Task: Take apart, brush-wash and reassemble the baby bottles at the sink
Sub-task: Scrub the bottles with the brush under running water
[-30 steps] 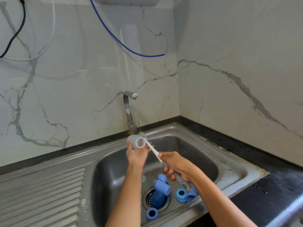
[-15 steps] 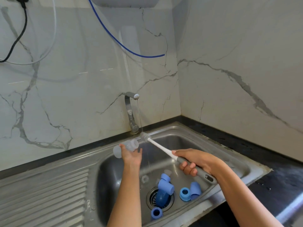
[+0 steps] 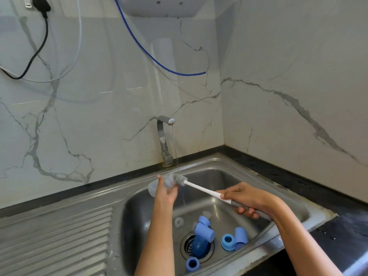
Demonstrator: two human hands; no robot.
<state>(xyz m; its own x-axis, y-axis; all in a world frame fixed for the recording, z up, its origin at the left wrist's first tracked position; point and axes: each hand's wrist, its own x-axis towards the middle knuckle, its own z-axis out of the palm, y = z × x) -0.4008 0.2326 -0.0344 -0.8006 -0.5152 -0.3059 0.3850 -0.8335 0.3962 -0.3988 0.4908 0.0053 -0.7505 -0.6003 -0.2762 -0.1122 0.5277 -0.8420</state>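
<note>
Leftmost, the ribbed steel draining board (image 3: 55, 242) runs along the counter (image 3: 342, 232) up to the sink (image 3: 209, 166), and a black cable (image 3: 42, 42) and a white cable (image 3: 79, 36) hang on the marble wall above it. Over the left rim of the basin the left hand (image 3: 166, 193) curls its fingers round a clear baby bottle (image 3: 159, 186), which lies on its side with its base to the left and its mouth to the right. At that mouth is the grey bristled head of the bottle brush (image 3: 199, 188), just under a thin stream of water from the tap (image 3: 164, 136); how far the bristles sit inside the bottle cannot be told through the blur. A blue hose (image 3: 151, 54) loops across the wall above the tap. The brush's white stem slopes down to the right into the right hand (image 3: 245, 198), which grips the grey handle with fingers wrapped under it. Below, on the sink floor, a small clear part (image 3: 178, 222) lies left of the drain (image 3: 188, 248), a blue bottle (image 3: 199, 244) with blue caps (image 3: 205, 229) rests across the drain, a blue ring (image 3: 192, 264) sits at the near edge, and another blue ring (image 3: 227, 242) touches a blue cap (image 3: 241, 237) to the right.
</note>
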